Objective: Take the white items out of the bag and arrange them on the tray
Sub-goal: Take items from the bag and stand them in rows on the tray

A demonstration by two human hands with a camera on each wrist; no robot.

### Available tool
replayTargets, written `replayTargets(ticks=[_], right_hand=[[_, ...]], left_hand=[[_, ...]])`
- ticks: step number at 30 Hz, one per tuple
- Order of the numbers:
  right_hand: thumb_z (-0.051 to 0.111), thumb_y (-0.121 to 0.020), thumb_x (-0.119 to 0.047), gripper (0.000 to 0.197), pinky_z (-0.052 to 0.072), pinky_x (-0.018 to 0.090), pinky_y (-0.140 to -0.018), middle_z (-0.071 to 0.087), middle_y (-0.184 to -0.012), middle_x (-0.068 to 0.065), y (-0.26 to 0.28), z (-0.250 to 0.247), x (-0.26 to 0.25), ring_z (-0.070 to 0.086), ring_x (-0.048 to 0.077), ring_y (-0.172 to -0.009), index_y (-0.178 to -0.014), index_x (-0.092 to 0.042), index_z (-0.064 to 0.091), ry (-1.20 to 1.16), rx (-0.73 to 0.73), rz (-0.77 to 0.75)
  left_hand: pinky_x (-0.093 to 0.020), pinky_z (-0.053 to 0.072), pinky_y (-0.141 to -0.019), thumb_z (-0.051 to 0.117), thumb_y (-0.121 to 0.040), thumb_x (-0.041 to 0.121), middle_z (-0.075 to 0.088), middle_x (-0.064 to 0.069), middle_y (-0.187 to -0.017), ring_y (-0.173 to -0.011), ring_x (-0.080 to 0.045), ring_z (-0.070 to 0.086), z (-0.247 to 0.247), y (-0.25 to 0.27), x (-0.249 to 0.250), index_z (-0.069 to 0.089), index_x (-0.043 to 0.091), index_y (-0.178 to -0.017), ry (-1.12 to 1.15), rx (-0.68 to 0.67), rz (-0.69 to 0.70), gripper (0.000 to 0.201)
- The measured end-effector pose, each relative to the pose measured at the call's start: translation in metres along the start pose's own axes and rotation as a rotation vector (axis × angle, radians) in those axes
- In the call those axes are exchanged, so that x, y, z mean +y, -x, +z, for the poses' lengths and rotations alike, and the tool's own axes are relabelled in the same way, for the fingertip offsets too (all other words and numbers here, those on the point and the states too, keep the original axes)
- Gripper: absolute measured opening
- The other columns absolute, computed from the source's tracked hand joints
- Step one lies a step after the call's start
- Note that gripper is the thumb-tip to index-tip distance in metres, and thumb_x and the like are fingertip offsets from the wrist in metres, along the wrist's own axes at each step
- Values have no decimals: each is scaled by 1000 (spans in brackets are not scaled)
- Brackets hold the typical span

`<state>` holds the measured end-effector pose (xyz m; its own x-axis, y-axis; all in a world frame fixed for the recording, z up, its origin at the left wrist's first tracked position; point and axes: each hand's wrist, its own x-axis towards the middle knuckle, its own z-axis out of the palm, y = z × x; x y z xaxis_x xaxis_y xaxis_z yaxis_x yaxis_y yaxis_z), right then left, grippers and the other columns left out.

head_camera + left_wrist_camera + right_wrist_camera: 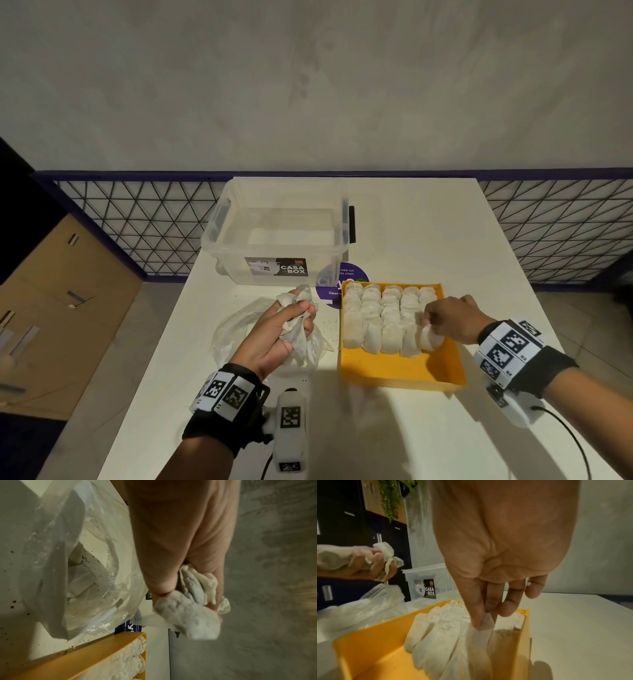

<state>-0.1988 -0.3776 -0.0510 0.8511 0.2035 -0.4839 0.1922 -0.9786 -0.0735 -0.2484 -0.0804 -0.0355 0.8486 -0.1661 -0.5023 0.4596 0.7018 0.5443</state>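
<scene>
My left hand [291, 325] is raised over the clear plastic bag [233, 329] and grips a bunch of white pouches [291, 298]; the left wrist view shows these held pouches [188, 615] crumpled in the fist. More white pouches lie inside the bag [80, 582]. The yellow tray [394, 371] holds rows of white pouches [380, 318] filling its far part. My right hand [432, 318] reaches into the tray's right side and pinches the top of one white pouch [479, 639] at the right end of the nearest row, beside the tray wall [523, 635].
A clear lidless storage box [277, 233] labelled CASA BOX stands behind the bag and tray. A purple round sticker [337, 274] lies on the white table [445, 240]. Dark crumbs dot the table near the bag. Cardboard boxes [68, 291] stand left of the table.
</scene>
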Motion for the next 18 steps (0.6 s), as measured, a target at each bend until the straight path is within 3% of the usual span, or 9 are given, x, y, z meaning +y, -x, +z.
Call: replayTargets(ticks=[4,9,11,13,18], right_hand=[[43,-89,-20,14,20,30,-83,59,-93,-5,1,16,-3,52,17,-105,-88,-30,54,101,3,-9],[44,-88,-25,14,27,32,-93,63,-106,-1,0,21,-6,48,19,-107,-75,-30,43,227,91,-29],[43,-90,-25,10,27,33,-96,61,-110,0,-1,22,-6,45,21,-111,-86,-29,50,296,129,-31],[42,-92,-26,19,27,33,-97,58,-116,-1,-2,25,-5,42,21,-115,-103,-25,57,356,146,-31],[36,-94,-26,28,27,32,-98,53,-123,0,-4,29,-2,41,22,-118,-117,-21,52,384,187,-25]], left_hand=[[-21,50,-50,62,-75,-3,62,-16,-86,-74,-18,58,0,0,-1,53,8,-125,-6,6,-5,51],[-19,50,-52,58,-83,-1,61,-14,-84,-72,-16,56,1,1,-2,54,8,-116,-65,-30,-7,35],[-19,50,-53,57,-85,1,60,-13,-84,-70,-16,54,1,2,-3,55,9,-114,-98,-45,-6,30],[-19,50,-54,56,-86,2,60,-12,-83,-68,-15,53,1,3,-3,57,9,-112,-131,-58,-2,26],[-17,48,-53,54,-89,5,60,-9,-77,-62,-13,52,1,3,-3,60,9,-110,-177,-68,1,22]])
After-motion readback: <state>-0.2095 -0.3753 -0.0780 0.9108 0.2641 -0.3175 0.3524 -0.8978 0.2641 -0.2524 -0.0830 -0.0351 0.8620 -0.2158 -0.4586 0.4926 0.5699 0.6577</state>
